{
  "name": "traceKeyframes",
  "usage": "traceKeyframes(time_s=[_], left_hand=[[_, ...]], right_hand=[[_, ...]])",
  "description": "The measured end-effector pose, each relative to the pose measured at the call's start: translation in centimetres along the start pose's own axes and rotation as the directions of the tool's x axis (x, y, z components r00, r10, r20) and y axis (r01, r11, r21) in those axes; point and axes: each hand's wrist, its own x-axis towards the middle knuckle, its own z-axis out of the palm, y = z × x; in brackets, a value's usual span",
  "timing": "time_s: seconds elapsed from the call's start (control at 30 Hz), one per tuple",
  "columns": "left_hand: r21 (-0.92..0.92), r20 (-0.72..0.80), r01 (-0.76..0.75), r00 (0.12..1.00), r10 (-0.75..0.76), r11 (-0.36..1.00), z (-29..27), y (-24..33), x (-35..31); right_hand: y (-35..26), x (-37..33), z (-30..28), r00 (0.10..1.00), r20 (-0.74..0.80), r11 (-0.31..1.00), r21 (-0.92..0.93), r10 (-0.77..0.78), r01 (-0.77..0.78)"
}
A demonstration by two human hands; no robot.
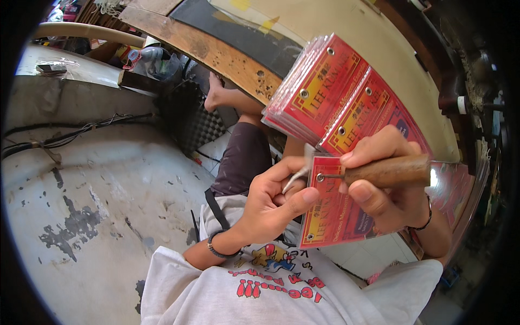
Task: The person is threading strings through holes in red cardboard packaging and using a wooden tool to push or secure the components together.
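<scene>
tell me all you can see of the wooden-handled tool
The brown, rounded wooden-handled tool has a thin, straight, metal-looking shaft. Gripped in the right hand, it lies nearly level across the picture, shaft pointing left to a ringed hole in a red, rectangular, plastic-covered card. Whether it passes through is unclear.

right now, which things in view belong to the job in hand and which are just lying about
In use:
- wooden-handled tool, in the right hand
- red card, tool's tip at its eyelet
- pale strand, by the left hand's fingers
- stacked red cards

Seemingly lying about:
- plastic bottle
- dark cables
- yellow tape
</scene>
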Motion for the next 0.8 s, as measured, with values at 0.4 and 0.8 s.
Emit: traceKeyframes(time_s=[0.4, 0.8], left_hand=[[0.13, 0.037, 0.153, 0.987, -0.159, 0.98, -1.2, 1.8, 0.0], [0.319, 0.063, -0.007, 0.998, -0.014, 0.948, -1.1, 1.6, 0.1]], right_hand=[[-0.1, 0.4, 0.8, 0.956, 0.131, 0.922, -0.256, -0.264, 0.29], [-1.1, 0.3, 0.5, 0.998, 0.058, 0.981, -0.196, 0.003, 0.008]])
